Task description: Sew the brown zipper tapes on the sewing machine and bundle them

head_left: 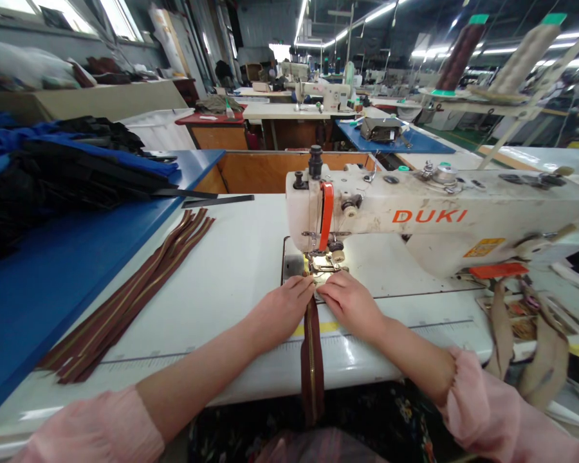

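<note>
A brown zipper [312, 366] with gold teeth runs from under the needle area of a white sewing machine [367, 199], over the table's front edge and down toward my lap. My left hand [282, 308] pinches its far end just in front of the lit presser foot [321, 263]. On the other side, my right hand [352, 302] has its fingers closed at the zipper's right edge, close to the foot. The fingertips of both hands nearly meet; what lies right beneath them is hidden.
Several more brown zippers [139, 296] lie in a bundle on the white table at left. Beyond them, a blue surface [77, 257] carries black and blue fabric pieces [53, 167]. Tan straps [502, 328] hang at right beside a parts tray [521, 315]. Thread cones [460, 54] stand above.
</note>
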{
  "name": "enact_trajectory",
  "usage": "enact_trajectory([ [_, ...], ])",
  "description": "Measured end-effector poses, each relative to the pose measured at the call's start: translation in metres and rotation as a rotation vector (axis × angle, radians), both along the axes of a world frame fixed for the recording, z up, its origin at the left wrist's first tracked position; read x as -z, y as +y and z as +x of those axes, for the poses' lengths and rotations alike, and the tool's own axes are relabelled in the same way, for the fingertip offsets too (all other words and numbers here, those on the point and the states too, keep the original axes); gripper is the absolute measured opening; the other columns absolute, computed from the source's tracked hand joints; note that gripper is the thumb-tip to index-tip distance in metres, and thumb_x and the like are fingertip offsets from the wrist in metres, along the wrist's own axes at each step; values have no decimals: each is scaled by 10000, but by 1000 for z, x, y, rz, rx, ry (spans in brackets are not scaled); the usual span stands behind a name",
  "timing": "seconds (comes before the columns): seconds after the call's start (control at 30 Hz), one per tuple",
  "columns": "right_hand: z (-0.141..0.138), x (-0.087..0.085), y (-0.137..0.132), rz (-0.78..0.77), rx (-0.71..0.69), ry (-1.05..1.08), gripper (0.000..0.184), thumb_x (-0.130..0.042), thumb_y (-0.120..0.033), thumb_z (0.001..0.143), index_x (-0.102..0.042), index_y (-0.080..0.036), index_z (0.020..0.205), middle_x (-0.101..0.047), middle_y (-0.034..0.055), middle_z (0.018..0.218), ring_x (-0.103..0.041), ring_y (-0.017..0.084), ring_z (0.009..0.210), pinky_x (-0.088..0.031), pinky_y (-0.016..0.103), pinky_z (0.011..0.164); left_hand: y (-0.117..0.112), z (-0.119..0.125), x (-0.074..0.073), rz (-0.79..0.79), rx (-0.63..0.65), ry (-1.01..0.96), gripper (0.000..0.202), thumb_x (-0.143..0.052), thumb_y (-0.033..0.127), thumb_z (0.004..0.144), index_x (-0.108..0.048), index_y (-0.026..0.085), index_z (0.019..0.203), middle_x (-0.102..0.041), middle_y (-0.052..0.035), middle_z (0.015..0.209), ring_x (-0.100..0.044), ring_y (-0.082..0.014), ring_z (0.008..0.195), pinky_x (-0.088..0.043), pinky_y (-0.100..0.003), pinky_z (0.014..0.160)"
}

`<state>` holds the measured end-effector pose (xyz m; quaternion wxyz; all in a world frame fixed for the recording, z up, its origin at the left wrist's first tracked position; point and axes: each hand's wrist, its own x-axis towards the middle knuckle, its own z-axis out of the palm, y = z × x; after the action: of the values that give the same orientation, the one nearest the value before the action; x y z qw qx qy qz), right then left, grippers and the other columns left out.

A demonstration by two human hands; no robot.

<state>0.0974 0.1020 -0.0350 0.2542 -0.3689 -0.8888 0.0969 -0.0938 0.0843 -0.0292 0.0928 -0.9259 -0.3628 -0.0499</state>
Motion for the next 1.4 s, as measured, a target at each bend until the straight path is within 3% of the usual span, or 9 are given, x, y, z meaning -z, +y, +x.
enact_trajectory([
  [0.17,-2,-4,-3,35,-49,-82,200,-470,-196,924,-662,-156,887,-607,62,821,-488,193,820,-439,297,731,4,2,2,29,-17,-21,289,-404,136,910,-570,54,1132,-586,-168,1237,-545,-257,1129,-462,-385,962],
  [0.5,-9,-4,2,122,1,-263,153,-503,-186,909,-633,-145,840,-595,58,813,-490,203,829,-406,318,755,13,1,6,-17,-60,-67,300,-422,121,901,-536,38,1166,-572,-176,1248,-522,-262,1178,-444,-400,1009],
  [1.2,-12,-2,5,144,59,-281,84,-531,-165,889,-613,-149,875,-577,55,839,-471,210,837,-397,330,745,18,1,9,-5,-75,-273,262,-388,101,899,-566,100,1091,-601,-131,1140,-567,-229,1082,-495,-401,961],
  [1.4,-11,-2,5,118,42,-293,108,-508,-155,897,-616,-153,908,-582,67,852,-479,217,858,-398,338,752,11,4,5,-79,-183,-361,222,-413,111,887,-595,133,1013,-582,-113,1055,-575,-230,980,-529,-420,891],
])
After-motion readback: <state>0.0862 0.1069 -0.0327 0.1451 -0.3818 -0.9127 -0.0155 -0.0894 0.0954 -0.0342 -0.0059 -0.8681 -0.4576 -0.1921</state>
